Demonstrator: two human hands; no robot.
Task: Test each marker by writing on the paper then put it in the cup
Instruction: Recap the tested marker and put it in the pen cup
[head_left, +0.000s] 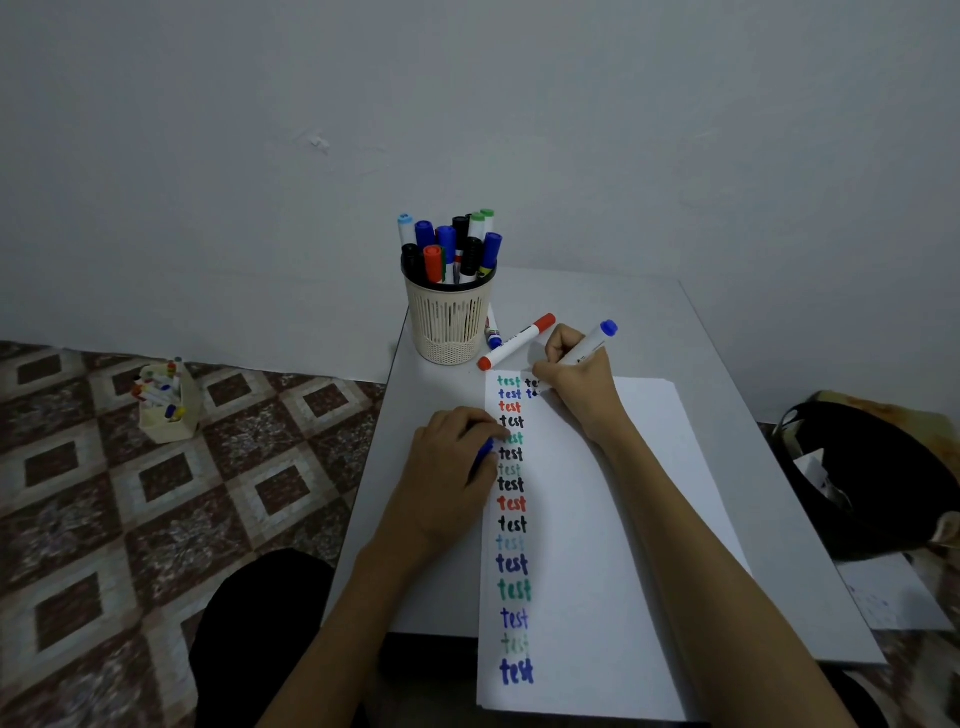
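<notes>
Here, a blue marker (589, 347) is clamped in the right hand (576, 387); its blue cap (484, 453) is clutched in the left hand (449, 467), and the paper (613, 519) should be kept pinned flat.

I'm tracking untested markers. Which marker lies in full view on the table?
The red-capped marker, flat between the cup and the paper; the others stand in the cup, sit in the right hand, or hide behind the cup.

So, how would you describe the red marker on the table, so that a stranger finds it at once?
Find the beige cup of markers at the table's far edge. Just right of its base a red marker lies flat, beside a blue one. It is the only loose marker with a red cap, and no hand touches it.
</notes>
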